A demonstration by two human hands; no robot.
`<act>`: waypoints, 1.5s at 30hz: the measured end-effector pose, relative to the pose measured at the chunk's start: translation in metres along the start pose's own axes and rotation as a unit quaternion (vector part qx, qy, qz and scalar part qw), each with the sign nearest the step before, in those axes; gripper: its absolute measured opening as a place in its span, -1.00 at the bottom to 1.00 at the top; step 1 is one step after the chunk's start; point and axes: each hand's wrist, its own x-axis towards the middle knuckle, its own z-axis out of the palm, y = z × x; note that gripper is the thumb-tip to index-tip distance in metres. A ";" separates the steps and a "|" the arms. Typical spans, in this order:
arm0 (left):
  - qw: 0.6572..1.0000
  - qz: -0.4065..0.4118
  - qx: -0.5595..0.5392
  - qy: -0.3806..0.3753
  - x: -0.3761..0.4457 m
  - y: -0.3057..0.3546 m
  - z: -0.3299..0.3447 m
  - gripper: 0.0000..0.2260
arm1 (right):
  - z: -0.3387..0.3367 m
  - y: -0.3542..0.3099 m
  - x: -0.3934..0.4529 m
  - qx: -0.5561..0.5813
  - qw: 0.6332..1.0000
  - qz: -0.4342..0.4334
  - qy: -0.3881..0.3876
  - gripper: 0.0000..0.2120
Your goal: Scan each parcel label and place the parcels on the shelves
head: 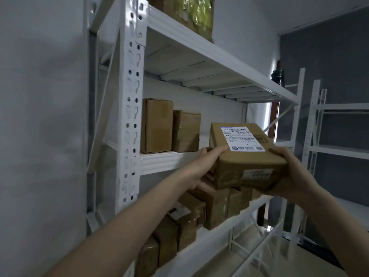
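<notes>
Brown cardboard parcel (245, 156), flat and rectangular, held up in front of the middle shelf (169, 160) of a white metal rack (131, 108), far edge over the shelf's front lip. White shipping label (241, 139) on top face, barcode strip along its upper edge, small printed lines below, a logo and a small code square at the bottom; text too blurred to read. Second, smaller label (257, 173) on near side face, also unreadable. Glossy tape over the cardboard.

Left hand (201, 166) grasping the parcel's left side, thumb lying along the top edge. Right hand (287, 172) grasping the near right corner, thumb on top, fingers wrapped underneath.

Two upright brown boxes (169, 126) standing side by side at the left end of the middle shelf, left of the parcel. More brown boxes (199, 214) packed in a row on the lower shelf. Yellow-green wrapped package (191, 13) on the top shelf. Second white rack (323, 126) at right.
</notes>
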 end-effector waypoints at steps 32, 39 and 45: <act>0.744 0.165 0.505 0.405 0.131 0.022 -0.023 -0.67 | -0.004 -0.019 0.241 -0.172 0.940 -0.057 -0.288 -0.50; 0.721 0.160 0.501 0.451 0.135 0.004 -0.011 -0.77 | 0.009 0.020 0.268 -0.212 0.932 -0.186 -0.226 -0.56; 0.735 0.130 0.496 0.444 0.098 -0.038 -0.019 -0.72 | 0.024 0.065 0.228 -0.250 0.838 -0.484 0.027 -0.56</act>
